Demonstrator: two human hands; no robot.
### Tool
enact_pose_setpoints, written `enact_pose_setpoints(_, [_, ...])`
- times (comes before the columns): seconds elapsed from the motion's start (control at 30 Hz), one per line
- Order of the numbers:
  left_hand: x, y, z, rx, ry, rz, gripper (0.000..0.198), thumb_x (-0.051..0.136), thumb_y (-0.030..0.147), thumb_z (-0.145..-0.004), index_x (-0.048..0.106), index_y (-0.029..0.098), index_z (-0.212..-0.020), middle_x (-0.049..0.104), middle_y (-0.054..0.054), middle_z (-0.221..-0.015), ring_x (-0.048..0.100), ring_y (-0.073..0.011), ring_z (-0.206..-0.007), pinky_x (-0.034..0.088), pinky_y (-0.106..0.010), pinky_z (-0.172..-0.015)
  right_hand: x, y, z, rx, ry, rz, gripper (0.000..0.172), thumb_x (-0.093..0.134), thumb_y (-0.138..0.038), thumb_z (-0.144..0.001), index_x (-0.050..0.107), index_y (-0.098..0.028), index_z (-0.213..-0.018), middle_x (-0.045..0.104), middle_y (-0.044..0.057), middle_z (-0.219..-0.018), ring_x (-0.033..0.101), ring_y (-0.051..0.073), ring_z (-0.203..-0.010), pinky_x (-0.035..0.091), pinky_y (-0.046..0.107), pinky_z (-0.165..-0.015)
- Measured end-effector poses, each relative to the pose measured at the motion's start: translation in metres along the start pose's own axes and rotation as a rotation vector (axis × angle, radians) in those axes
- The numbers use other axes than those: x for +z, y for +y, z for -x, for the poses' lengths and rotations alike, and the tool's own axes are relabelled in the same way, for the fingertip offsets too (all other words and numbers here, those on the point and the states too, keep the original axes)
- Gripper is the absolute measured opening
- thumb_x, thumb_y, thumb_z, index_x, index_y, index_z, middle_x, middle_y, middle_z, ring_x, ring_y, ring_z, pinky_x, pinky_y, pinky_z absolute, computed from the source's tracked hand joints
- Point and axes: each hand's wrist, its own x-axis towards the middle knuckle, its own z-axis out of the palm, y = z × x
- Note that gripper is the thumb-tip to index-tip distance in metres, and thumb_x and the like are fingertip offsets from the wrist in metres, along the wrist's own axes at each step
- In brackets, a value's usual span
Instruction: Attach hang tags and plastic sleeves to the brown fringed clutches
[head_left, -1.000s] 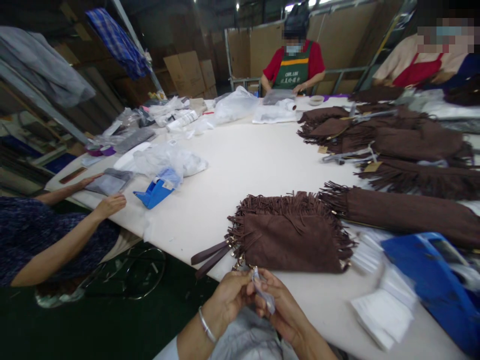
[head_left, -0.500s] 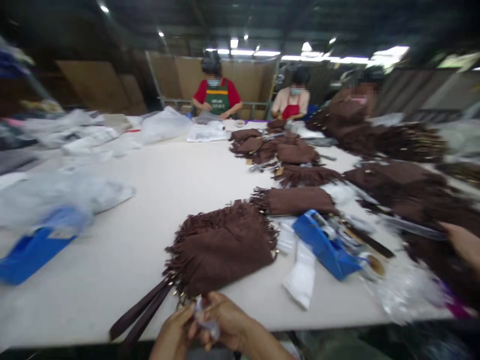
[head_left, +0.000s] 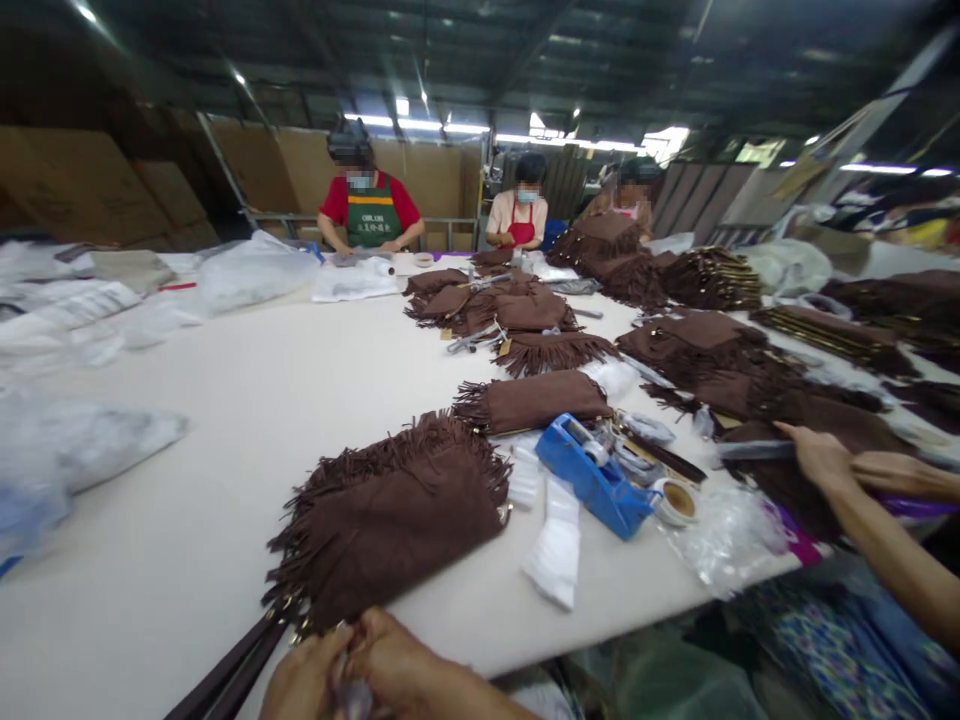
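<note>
A brown fringed bag [head_left: 409, 530] lies flat on the white table, its dark strap [head_left: 232, 665] trailing toward the lower left. At the bag's near edge, beside gold-coloured metal fittings [head_left: 289, 615], my two hands meet. My left hand [head_left: 304, 680] has its fingers closed on a small translucent plastic piece [head_left: 355, 697]. Pressed against it, my right hand [head_left: 394, 660] also grips this plastic with bent fingers. The fingers hide most of the piece, and whether it is joined to the bag's fittings I cannot tell.
A blue tape dispenser [head_left: 592, 480], folded white strips [head_left: 555, 550] and a tape roll [head_left: 677, 500] lie right of the bag. More brown fringed bags [head_left: 532, 305] are piled behind. At right, a co-worker's hands [head_left: 825, 465] handle a bag. Clear plastic bags [head_left: 97, 440] lie left.
The view has swung to the right, so the table's things sit further left. My hands remain together at the bag's near edge. More of the right-hand co-worker's arms shows.
</note>
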Motion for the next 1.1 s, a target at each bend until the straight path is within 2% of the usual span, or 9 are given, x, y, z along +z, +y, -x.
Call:
enact_pose_setpoints(0.13, [0.007,0.004,0.011,0.049,0.042,0.026,0.039,0.075,0.049,-0.058,0.063,0.013,-0.067,0.056,0.0,-0.048,0.049,-0.0136,-0.039,0.035,-0.024,-0.039,0.01,-0.005,0.014,-0.126,0.084,0.049,0.04,0.069,-0.028,-0.06,0.053,-0.016,-0.095,0.063,-0.003,-0.068,0.055,0.009,-0.046,0.04,0.02,-0.044])
enact_pose_setpoints(0.3, [-0.004,0.003,0.03,0.108,-0.214,0.272,0.041,0.07,0.052,-0.069,0.065,0.012,-0.079,0.056,0.001,-0.057,0.047,-0.0095,-0.043,0.042,-0.024,-0.047,0.002,-0.007,0.021,-0.157,-0.084,0.049,0.048,0.067,-0.044,-0.068,0.046,-0.017,-0.101,0.063,-0.003,-0.062,0.05,0.009,-0.037,0.039,0.02,-0.039])
enact_pose_setpoints(0.47, [-0.034,-0.024,0.047,0.208,0.193,0.128,0.04,0.066,0.046,-0.075,0.063,0.015,-0.1,0.068,-0.01,-0.093,0.064,-0.0229,-0.085,0.049,-0.034,-0.08,-0.017,-0.004,0.031,-0.181,-0.152,0.14,0.055,0.063,-0.052,-0.076,0.04,-0.018,-0.114,0.066,0.0,-0.068,0.056,0.011,-0.04,0.041,0.02,-0.039])
enact_pose_setpoints(0.57, [-0.048,-0.034,0.044,0.468,0.348,-0.32,0.03,0.053,0.039,-0.085,0.06,0.019,-0.107,0.065,-0.01,-0.105,0.058,-0.0269,-0.101,0.043,-0.038,-0.089,-0.028,0.004,0.041,-0.172,-0.143,0.337,0.058,0.058,-0.054,-0.077,0.039,-0.019,-0.12,0.066,-0.001,-0.068,0.059,0.013,-0.041,0.042,0.022,-0.039])
enact_pose_setpoints(0.67, [-0.051,-0.029,0.036,0.637,0.44,-0.802,0.02,0.047,0.028,-0.087,0.06,0.02,-0.1,0.062,-0.011,-0.104,0.054,-0.028,-0.103,0.039,-0.041,-0.09,-0.044,0.006,0.053,-0.211,-0.12,0.569,0.042,0.054,-0.044,-0.08,0.05,-0.019,-0.113,0.066,0.0,-0.069,0.061,0.014,-0.046,0.041,0.022,-0.041])
enact_pose_setpoints(0.77, [-0.053,-0.02,0.03,0.624,0.396,-1.014,0.01,0.047,0.021,-0.083,0.057,0.019,-0.085,0.061,-0.009,-0.088,0.055,-0.0266,-0.089,0.04,-0.038,-0.079,-0.071,-0.015,0.068,-0.282,0.042,0.701,0.024,0.05,-0.04,-0.082,0.059,-0.019,-0.091,0.067,0.001,-0.068,0.061,0.014,-0.049,0.041,0.023,-0.044])
enact_pose_setpoints(0.83, [-0.056,-0.016,0.026,0.562,0.339,-0.963,0.003,0.053,0.022,-0.078,0.053,0.02,-0.075,0.059,-0.005,-0.074,0.056,-0.0238,-0.077,0.039,-0.034,-0.071,-0.095,-0.041,0.078,-0.336,0.225,0.812,0.026,0.048,-0.043,-0.084,0.057,-0.019,-0.077,0.066,0.001,-0.063,0.059,0.013,-0.047,0.04,0.023,-0.047])
enact_pose_setpoints(1.0, [-0.069,-0.018,0.005,0.146,-0.024,-0.2,0.032,0.064,0.049,-0.067,0.046,0.022,-0.066,0.05,0.004,-0.049,0.047,-0.0153,-0.044,0.035,-0.026,-0.047,-0.157,-0.109,0.096,-0.385,0.927,1.311,0.033,0.046,-0.048,-0.088,0.058,-0.02,-0.074,0.067,0.004,-0.065,0.063,0.018,-0.06,0.036,0.025,-0.056])
enact_pose_setpoints(1.1, [-0.075,-0.022,-0.001,0.096,-0.001,-0.087,0.043,0.068,0.055,-0.06,0.054,0.021,-0.082,0.06,0.001,-0.056,0.056,-0.0191,-0.049,0.044,-0.03,-0.049,-0.183,-0.13,0.092,-0.296,1.154,1.409,0.038,0.043,-0.051,-0.09,0.062,-0.02,-0.081,0.07,0.01,-0.08,0.066,0.024,-0.077,0.037,0.028,-0.061])
